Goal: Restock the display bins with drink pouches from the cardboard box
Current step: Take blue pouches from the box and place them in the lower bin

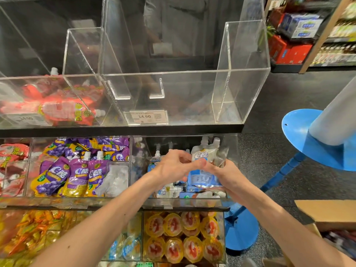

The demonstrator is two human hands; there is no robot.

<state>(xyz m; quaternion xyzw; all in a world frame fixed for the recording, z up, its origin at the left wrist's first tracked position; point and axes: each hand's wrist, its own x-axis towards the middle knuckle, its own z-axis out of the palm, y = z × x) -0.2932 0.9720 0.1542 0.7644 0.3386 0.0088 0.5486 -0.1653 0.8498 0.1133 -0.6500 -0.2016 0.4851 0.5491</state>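
Nearest, at the lower right of the frame, a flap of the cardboard box shows, its contents blurred. Two bare forearms rise from the bottom edge toward the middle of the frame. Below them, jelly cups with yellow rims fill a clear bin at bottom centre.

Both hands meet inside the middle-right display bin, a clear acrylic compartment. The left hand curls its fingers loosely inward, narrow, near the white pouches; whether they pinch anything I cannot tell. The right hand reaches in from the right, its fingers mostly hidden behind the left hand, holding a white-and-blue drink pouch upright at the back right of the bin: its long axis stands vertical, spout pointing up. Beneath the hands, other blue-and-white pouches lie flat, some with spouts pointing right.

In the compartment just left, purple grape pouches lean upright, spouts up.

On the shelf above, a price tag reading 14.90 fronts a large clear bin. At upper left, red pouches lie on their sides, one spout pointing right. A blue stand sits at right, and stocked shelves fill the upper right corner.
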